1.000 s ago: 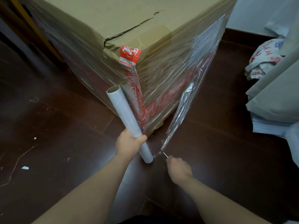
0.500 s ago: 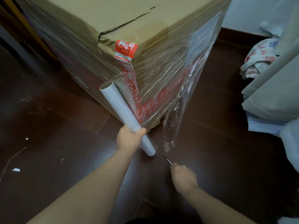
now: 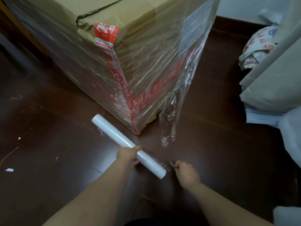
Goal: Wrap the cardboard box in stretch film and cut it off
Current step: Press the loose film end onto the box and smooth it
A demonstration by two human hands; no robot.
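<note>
A big cardboard box point(image 3: 130, 18) stands on the dark floor, its sides covered in clear stretch film, with red tape down the near corner. A loose tail of film point(image 3: 172, 124) hangs free off the box's right side. My left hand point(image 3: 128, 156) grips the white film roll point(image 3: 117, 136), which lies low and slanted in front of the box corner, apart from the hanging tail. My right hand point(image 3: 187, 173) is closed on a small blade point(image 3: 172, 165) whose tip points at the roll's near end.
Grey fabric and white bedding point(image 3: 276, 75) fill the right side, with a printed plastic bag point(image 3: 255, 48) behind. Small scraps point(image 3: 9, 169) lie on the wooden floor point(image 3: 48, 144) at the left.
The film between roll and box has parted; the tail now hangs loose. My left hand has lowered the roll away from the box corner, and my right hand has drawn back with the blade.
</note>
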